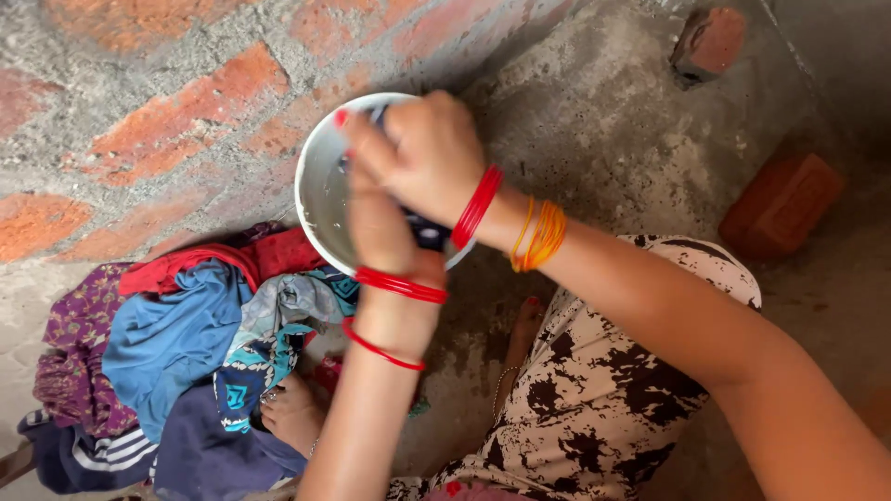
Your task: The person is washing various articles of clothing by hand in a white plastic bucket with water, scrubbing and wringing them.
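Both my hands are together over a white bowl (312, 182) that has cloudy water in it. My right hand (429, 156), with red and orange bangles at the wrist, is closed on the top of a dark blue cloth (428, 233). My left hand (379, 225), wearing red bangles, grips the same cloth from below. Most of the cloth is hidden between my fingers; only small dark patches show at the bowl's top and near my right wrist.
A pile of crumpled clothes (181, 343) in blue, red and purple lies on the ground at the left. A brick wall (139, 121) stands behind the bowl. Two loose bricks (781, 204) (710, 39) lie on the concrete at the right. My bare feet (293, 414) are below.
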